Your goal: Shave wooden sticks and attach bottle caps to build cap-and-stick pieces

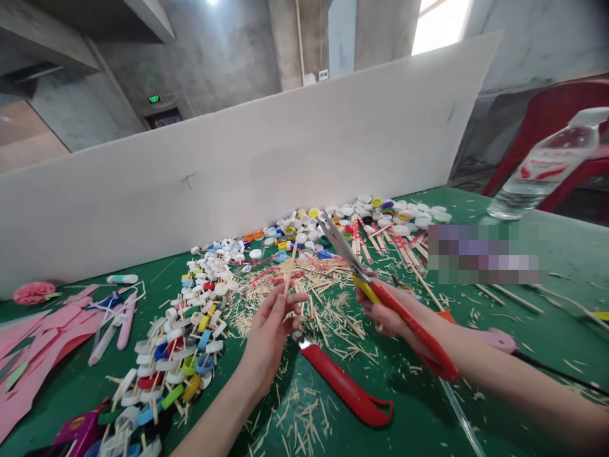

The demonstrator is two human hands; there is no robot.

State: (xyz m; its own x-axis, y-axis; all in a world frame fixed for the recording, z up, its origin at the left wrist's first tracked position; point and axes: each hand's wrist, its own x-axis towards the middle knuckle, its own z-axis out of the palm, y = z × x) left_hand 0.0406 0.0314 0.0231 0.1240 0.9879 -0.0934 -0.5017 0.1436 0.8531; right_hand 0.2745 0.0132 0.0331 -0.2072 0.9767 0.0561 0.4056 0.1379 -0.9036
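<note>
My left hand (pixel 272 317) pinches a thin wooden stick (pixel 290 270) that points upward between thumb and fingers. Facing it, my right hand (pixel 387 311) is closed around scissors (pixel 343 244) with red and yellow handles; their blades point up and left, apart from the stick. Under both hands spreads a heap of cut wood slivers (pixel 328 304). A red-handled folding knife or saw (pixel 347 384) lies just below my left hand, its blade partly hidden. To the left runs a long cluster of coloured bottle caps joined by sticks (pixel 181 349).
Loose caps (pixel 304 231) and red-wrapped sticks (pixel 394 244) lie along a white board (pixel 266 171). A water bottle (pixel 545 168) stands at right, near a pink corded tool (pixel 490 339). Pink paper (pixel 42 355) and a magenta object (pixel 78 435) are at left.
</note>
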